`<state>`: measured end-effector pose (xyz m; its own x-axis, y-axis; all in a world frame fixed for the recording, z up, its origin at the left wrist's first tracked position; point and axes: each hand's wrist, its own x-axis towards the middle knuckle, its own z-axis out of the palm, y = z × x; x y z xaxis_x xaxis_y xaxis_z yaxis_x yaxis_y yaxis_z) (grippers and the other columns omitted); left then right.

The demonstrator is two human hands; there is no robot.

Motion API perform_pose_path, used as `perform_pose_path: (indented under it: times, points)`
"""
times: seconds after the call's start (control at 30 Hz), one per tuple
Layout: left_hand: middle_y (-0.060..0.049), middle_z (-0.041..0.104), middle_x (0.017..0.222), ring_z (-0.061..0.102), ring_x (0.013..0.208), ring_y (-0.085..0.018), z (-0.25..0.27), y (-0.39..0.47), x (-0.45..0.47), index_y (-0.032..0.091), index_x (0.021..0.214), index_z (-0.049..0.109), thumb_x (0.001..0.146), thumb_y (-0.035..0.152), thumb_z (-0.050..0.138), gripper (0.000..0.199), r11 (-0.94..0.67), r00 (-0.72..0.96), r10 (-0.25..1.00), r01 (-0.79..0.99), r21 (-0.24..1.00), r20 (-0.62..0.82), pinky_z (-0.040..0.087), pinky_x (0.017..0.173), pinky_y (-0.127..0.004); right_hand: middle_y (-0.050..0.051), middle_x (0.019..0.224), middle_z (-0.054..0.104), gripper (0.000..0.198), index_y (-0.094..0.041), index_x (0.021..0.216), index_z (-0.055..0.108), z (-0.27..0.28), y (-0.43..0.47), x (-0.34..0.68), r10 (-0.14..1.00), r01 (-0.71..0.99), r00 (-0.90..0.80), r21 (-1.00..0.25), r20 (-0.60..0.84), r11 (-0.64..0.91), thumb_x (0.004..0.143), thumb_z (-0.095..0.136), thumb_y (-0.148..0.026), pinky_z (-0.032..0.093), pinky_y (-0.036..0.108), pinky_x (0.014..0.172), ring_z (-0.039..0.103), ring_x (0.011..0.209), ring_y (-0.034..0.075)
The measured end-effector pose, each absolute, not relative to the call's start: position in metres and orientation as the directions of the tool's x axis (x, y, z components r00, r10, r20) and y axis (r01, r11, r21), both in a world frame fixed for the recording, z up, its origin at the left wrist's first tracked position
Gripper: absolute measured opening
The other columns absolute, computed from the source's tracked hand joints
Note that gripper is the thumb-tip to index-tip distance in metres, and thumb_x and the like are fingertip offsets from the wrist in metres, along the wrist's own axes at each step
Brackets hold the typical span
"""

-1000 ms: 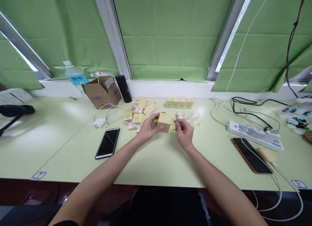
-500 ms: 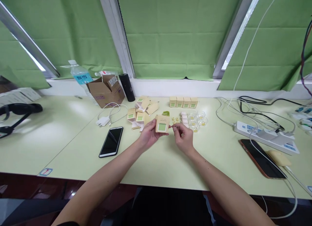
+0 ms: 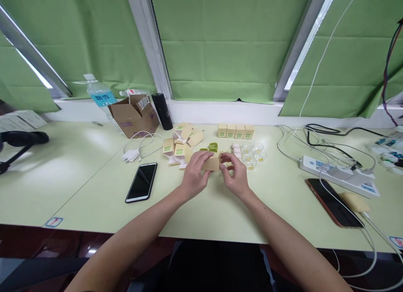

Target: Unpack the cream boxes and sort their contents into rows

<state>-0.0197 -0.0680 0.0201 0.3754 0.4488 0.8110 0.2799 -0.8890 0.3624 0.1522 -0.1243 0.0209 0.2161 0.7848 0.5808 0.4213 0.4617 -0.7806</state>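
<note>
A small tan cardboard box (image 3: 210, 163) is held between both hands, just above the table. My left hand (image 3: 195, 174) has its fingers over the top and its thumb below, closed on the box's left part. At the box's right end, my right hand (image 3: 234, 172) pinches the edge with thumb and fingers. Behind the hands lie green pieces (image 3: 213, 147), pale pink blocks (image 3: 236, 150) and clear round containers (image 3: 253, 153) with yellow bits in them. To the left is a pile of partly opened tan cartons (image 3: 180, 149). Several closed tan boxes (image 3: 236, 131) stand in a row behind.
A phone (image 3: 141, 182) and a white charger (image 3: 131, 155) lie left. A brown carton (image 3: 135, 117), water bottle (image 3: 101, 95) and black flask (image 3: 162, 111) stand at the back. On the right are a power strip (image 3: 338, 174), cables and another phone (image 3: 330, 203).
The box has turned so its green-window face no longer shows and a plain side faces me. My left fingers moved over its top; my right hand came onto its right end.
</note>
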Motion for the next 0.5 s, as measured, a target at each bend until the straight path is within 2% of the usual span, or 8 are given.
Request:
perform_pose_path:
  times: [0.5]
  points:
    - [-0.013, 0.068, 0.131, 0.061, 0.13, -0.031, 0.0155, -0.0644, -0.0219, 0.023, 0.137, 0.054, 0.087, 0.005, 0.052, 0.053, -0.901, 0.461, 0.432, 0.259, 0.349, 0.775, 0.052, 0.11, -0.057, 0.011, 0.117, 0.071, 0.049, -0.027, 0.136, 0.048, 0.0155, -0.1231, 0.1541, 0.861, 0.377, 0.121, -0.825, 0.494, 0.42, 0.089, 0.063, -0.028, 0.065, 0.042, 0.082, 0.073, 0.102, 0.025]
